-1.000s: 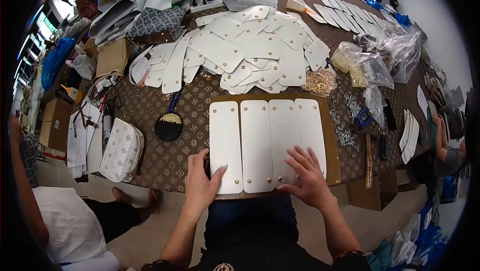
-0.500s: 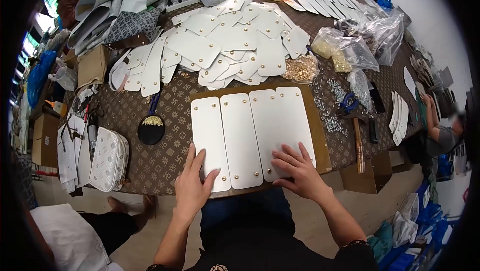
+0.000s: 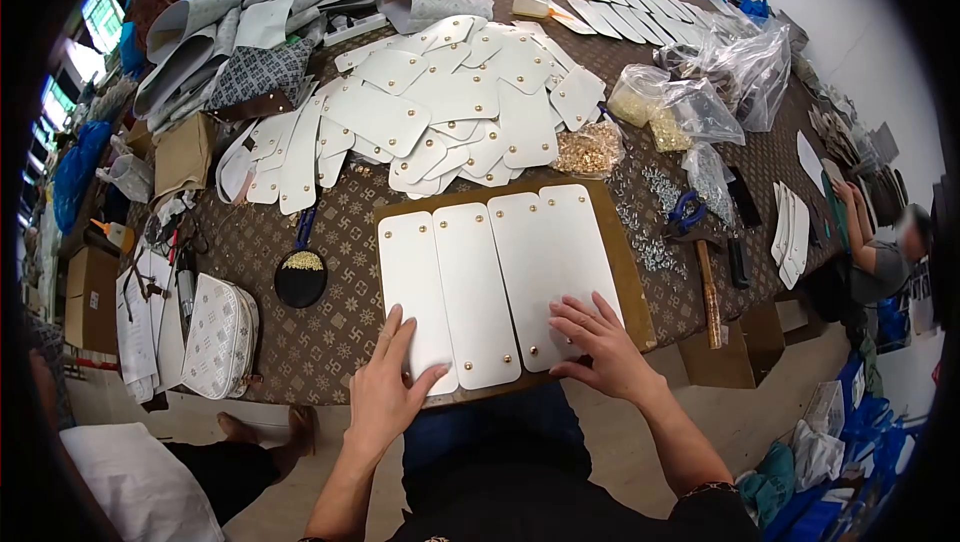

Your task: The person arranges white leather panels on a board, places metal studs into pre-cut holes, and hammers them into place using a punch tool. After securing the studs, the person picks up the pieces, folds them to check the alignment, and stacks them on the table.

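Observation:
Several white panels with rounded corners and gold rivets lie side by side on a brown board (image 3: 630, 287) in front of me. My left hand (image 3: 387, 382) rests at the lower left edge of the leftmost panel (image 3: 412, 277), fingers stretched and thumb on its lower corner. Beside that lies a second panel (image 3: 478, 292). My right hand (image 3: 608, 350) lies with its fingers spread on the right-hand panel (image 3: 560, 257), covering part of its lower end. Neither hand grips anything.
A heap of riveted white panels (image 3: 465, 97) lies behind the board. A hammer (image 3: 708, 292), pliers (image 3: 687, 210) and scattered small metal pieces (image 3: 650, 227) are at right. A round black dish (image 3: 300, 287) and white pouch (image 3: 218, 337) are at left. Another person's hand (image 3: 848, 204) shows far right.
The camera view has shifted slightly, so the table appears a little lower. Both hands stay resting on the panels, with hardly any movement.

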